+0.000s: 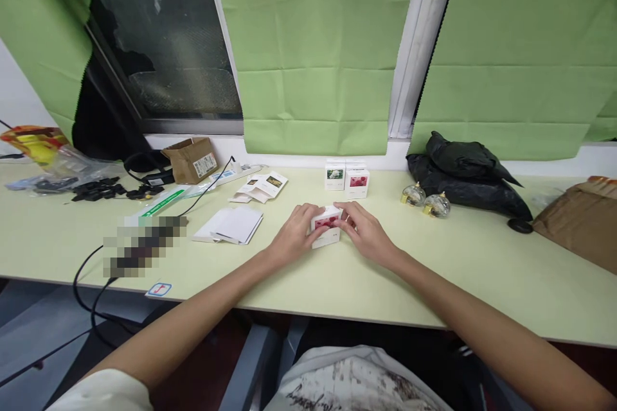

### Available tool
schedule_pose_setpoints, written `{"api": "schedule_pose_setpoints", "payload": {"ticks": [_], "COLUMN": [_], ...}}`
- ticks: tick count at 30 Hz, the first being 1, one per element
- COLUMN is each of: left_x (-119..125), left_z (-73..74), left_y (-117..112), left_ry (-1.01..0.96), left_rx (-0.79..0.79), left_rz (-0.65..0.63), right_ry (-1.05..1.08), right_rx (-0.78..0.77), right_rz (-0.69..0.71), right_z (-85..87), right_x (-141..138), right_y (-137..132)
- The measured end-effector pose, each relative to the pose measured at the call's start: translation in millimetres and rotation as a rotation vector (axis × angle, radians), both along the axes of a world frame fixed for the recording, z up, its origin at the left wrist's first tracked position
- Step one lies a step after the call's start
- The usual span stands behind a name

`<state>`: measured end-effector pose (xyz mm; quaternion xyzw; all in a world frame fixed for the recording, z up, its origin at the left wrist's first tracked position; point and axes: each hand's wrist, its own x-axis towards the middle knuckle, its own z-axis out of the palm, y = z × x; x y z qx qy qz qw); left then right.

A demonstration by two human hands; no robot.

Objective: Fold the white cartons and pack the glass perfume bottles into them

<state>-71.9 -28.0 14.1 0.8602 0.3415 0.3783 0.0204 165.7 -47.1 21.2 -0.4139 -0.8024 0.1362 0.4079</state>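
A small white box with a red flower picture stands upright on the table in front of me. My left hand grips its left side, thumb on the front. From the right, my right hand holds the same box, with its fingers near the top edge and the thumb over the front. Behind it stand several similar boxes, among them one with a red flower and one with a white flower. To the left lie flat white cartons and some flat printed cartons.
Two glass ornaments with gold caps lie to the right, beside black plastic bags. A brown paper package is at the far right. An open cardboard box, cables and black parts occupy the left side.
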Motion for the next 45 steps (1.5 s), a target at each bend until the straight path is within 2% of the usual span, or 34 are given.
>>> {"api": "schedule_pose_setpoints", "payload": {"ticks": [2,4,6,9,12,15,18,21,24,29,30,32,36,39,41,43,45], "left_x": [5,15,27,43,57,70,78,67,26,-68,-82,-99,-98,-84,-75,-71,-71], "left_z": [0.3,2.5,5.8,9.7,11.5,12.9,16.6,23.1,29.3,27.6,25.4,20.3,11.2,8.4,10.6,16.6,25.1], "left_y": [25,57,91,131,151,154,147,125,88,27,18,5,-14,-24,-20,-1,32], "left_ry": [-0.007,-0.020,-0.003,0.067,0.106,0.131,0.116,0.118,0.345,0.601,0.628,0.658,0.561,0.447,0.399,0.366,0.335], "left_rx": [-0.023,-0.037,-0.015,0.012,0.006,0.021,0.093,0.166,0.143,-0.066,-0.149,-0.301,-0.397,-0.426,-0.429,-0.370,-0.243], "left_rz": [0.014,0.056,0.136,0.169,0.242,0.355,0.416,0.429,0.461,0.916,0.964,0.970,0.811,0.585,0.462,0.479,0.676], "right_ry": [-0.039,-0.081,-0.163,-0.227,-0.226,-0.255,-0.353,-0.471,-0.550,-0.601,-0.608,-0.627,-0.634,-0.618,-0.629,-0.637,-0.622], "right_rx": [0.002,0.055,0.184,0.358,0.374,0.353,0.361,0.335,0.254,0.221,0.209,0.168,0.095,0.062,0.043,0.034,0.032], "right_rz": [-0.088,-0.239,-0.396,-0.706,-0.902,-0.946,-0.926,-0.809,-0.695,-0.678,-0.674,-0.656,-0.601,-0.507,-0.416,-0.334,-0.281], "right_z": [-1.0,1.1,5.4,9.8,5.4,-3.2,-6.7,-5.4,-7.4,-20.7,-23.3,-27.5,-32.9,-34.4,-34.5,-34.4,-35.0], "right_x": [15,42,79,146,203,228,220,200,182,168,167,164,161,155,148,139,131], "right_y": [7,18,30,44,47,45,41,40,40,43,43,45,45,40,35,31,28]}}
